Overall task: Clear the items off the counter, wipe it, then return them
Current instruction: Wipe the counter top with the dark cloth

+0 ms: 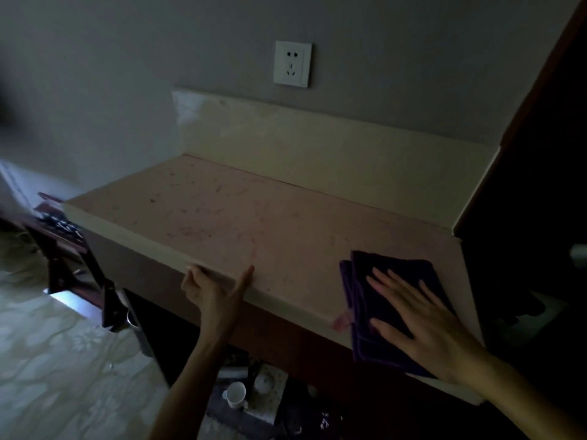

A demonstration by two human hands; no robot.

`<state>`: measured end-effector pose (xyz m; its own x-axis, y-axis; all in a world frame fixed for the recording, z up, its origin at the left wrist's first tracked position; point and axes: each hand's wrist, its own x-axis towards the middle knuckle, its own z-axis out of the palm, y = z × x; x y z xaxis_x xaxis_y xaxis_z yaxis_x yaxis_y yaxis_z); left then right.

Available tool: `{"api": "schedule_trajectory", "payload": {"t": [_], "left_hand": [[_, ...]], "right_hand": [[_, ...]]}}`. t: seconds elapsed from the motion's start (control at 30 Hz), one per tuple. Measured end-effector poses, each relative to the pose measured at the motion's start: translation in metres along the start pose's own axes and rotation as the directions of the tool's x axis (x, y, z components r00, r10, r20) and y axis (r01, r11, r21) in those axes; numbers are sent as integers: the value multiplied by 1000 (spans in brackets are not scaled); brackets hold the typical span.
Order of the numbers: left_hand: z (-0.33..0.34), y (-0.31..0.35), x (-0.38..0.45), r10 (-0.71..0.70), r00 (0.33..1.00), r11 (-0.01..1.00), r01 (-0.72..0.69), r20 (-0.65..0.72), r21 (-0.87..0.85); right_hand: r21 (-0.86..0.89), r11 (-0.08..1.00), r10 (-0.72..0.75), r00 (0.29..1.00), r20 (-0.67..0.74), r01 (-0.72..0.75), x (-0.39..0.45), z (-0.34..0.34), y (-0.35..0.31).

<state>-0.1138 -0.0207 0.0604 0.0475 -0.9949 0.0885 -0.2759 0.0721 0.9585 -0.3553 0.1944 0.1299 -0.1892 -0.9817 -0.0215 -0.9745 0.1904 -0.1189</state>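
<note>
At far left a dark wooden stand [60,236] sits beside the counter [228,211], whose pinkish top shows faint marks. The left hand [211,289] grips the counter's front edge, fingers curled under the lip and thumb laid on top. Below, on the floor, a white cup [235,394] lies among other items too dim to identify. Above, a wall socket [293,64]. The right hand [422,319], fingers straight and spread, presses flat on a folded purple cloth [381,281] at the counter's right front edge.
</note>
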Motion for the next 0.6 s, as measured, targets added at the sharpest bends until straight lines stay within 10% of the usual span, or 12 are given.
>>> {"api": "schedule_trajectory", "payload": {"t": [0.6], "left_hand": [[14,-32,16,42,998,979,-31,48,-201]], "right_hand": [[39,991,-132,991,24,131,303,12,-94]]}}
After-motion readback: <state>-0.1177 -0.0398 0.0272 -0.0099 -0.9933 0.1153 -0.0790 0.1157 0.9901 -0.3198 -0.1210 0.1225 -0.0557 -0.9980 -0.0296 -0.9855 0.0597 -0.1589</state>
